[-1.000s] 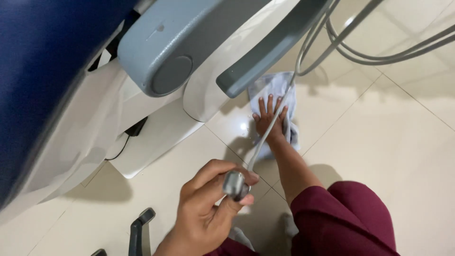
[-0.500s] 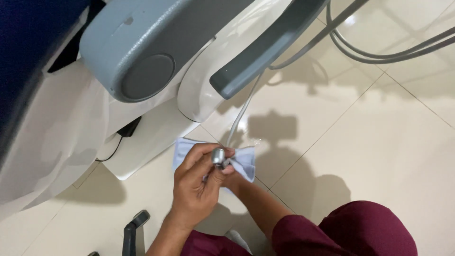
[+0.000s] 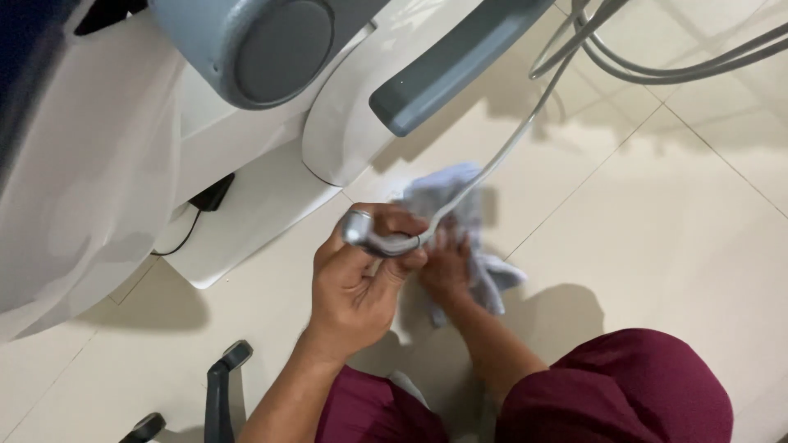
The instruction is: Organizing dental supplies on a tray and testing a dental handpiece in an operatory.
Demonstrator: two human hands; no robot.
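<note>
My left hand (image 3: 353, 283) is shut on a silver metal handpiece (image 3: 373, 238) with a grey hose (image 3: 509, 148) running up and right from it. Just behind it, my right hand (image 3: 447, 267) grips a pale blue cloth (image 3: 460, 201) against the hose next to the handpiece's end. The cloth bunches around the hose and hangs down past my right hand. Most of my right hand's fingers are hidden by my left hand and the cloth. My maroon trouser legs fill the bottom of the view.
A white machine base (image 3: 246, 221) with a grey round joint (image 3: 271, 49) and a grey arm (image 3: 451, 57) stands at the top left. More grey hoses (image 3: 673, 66) loop at the top right. A black cable (image 3: 176, 242) and a black stand leg (image 3: 217, 385) sit left, on cream floor tiles.
My right hand has lifted the cloth off the floor and brought it up to the hose. My left hand has turned the handpiece sideways and held it closer to the cloth.
</note>
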